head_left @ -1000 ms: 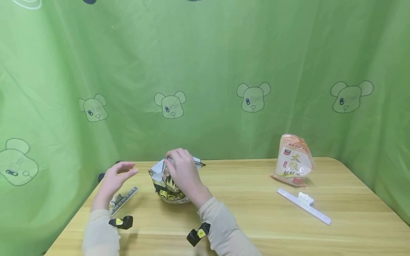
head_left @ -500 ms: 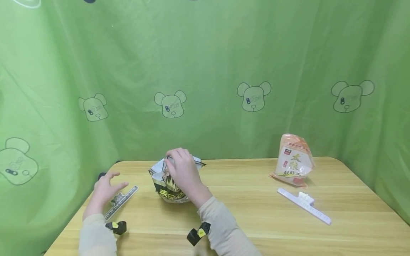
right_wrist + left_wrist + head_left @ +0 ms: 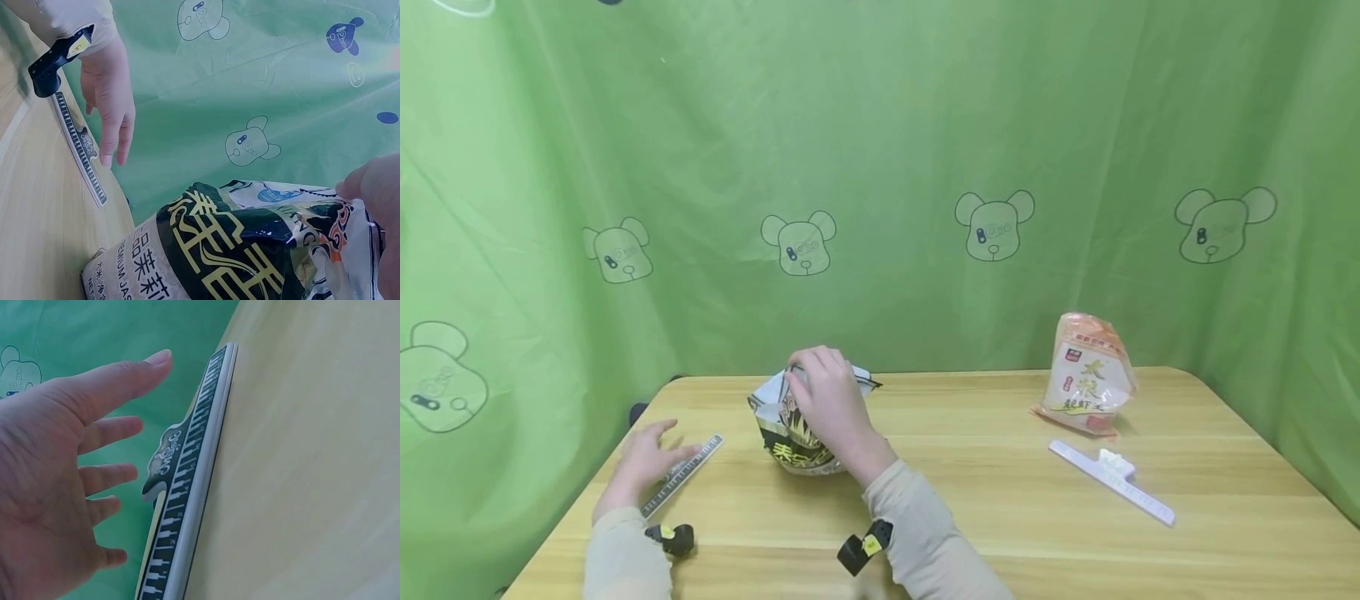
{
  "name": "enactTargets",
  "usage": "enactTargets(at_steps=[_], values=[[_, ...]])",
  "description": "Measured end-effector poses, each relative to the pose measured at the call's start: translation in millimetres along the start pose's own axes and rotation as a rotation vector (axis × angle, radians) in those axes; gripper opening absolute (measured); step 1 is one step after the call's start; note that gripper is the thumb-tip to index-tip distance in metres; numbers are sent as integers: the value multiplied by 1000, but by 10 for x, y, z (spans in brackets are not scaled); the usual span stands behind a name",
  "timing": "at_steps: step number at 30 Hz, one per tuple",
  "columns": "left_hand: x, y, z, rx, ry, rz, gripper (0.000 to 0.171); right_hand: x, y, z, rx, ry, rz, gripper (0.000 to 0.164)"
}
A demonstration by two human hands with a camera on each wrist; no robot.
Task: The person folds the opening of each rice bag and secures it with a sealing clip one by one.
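Note:
My right hand [image 3: 833,402] grips the folded top of a black, white and gold rice bag [image 3: 801,454], which stands on the table. In the right wrist view, the bag [image 3: 231,250] shows large gold characters, and only part of the right hand [image 3: 378,200] is seen at its top edge. Over at the left, my left hand [image 3: 643,462] hovers beside a black bag clip [image 3: 685,473] with a piano-key pattern. Its fingers are spread and hold nothing. The left wrist view shows a gap between the left hand [image 3: 56,469] and the clip [image 3: 194,456].
An orange and white food bag [image 3: 1088,375] stands at the right rear of the wooden table [image 3: 970,467]. In front of it lies a white bag clip [image 3: 1112,481]. A green curtain [image 3: 887,167] hangs behind the table and along its sides.
My left hand has moved down and slightly left, from above the black bag clip to close beside it. The right hand keeps its grip on the rice bag without visible movement.

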State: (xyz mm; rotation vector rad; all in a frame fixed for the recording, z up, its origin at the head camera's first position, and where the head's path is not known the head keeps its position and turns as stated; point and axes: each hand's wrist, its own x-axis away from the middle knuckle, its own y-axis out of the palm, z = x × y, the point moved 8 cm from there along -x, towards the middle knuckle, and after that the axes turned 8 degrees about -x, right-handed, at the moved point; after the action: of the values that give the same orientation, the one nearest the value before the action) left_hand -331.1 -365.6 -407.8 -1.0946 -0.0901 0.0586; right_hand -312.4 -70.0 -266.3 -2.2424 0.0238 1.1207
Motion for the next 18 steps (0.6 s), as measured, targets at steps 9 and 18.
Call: enactTargets(at_steps=[9,18], values=[[25,58,-73,-18,-23,-49,88,1,7,5,-4,13,-8,16],[54,92,-96,18,-41,-82,78,-1,12,3,-3,14,-9,16]])
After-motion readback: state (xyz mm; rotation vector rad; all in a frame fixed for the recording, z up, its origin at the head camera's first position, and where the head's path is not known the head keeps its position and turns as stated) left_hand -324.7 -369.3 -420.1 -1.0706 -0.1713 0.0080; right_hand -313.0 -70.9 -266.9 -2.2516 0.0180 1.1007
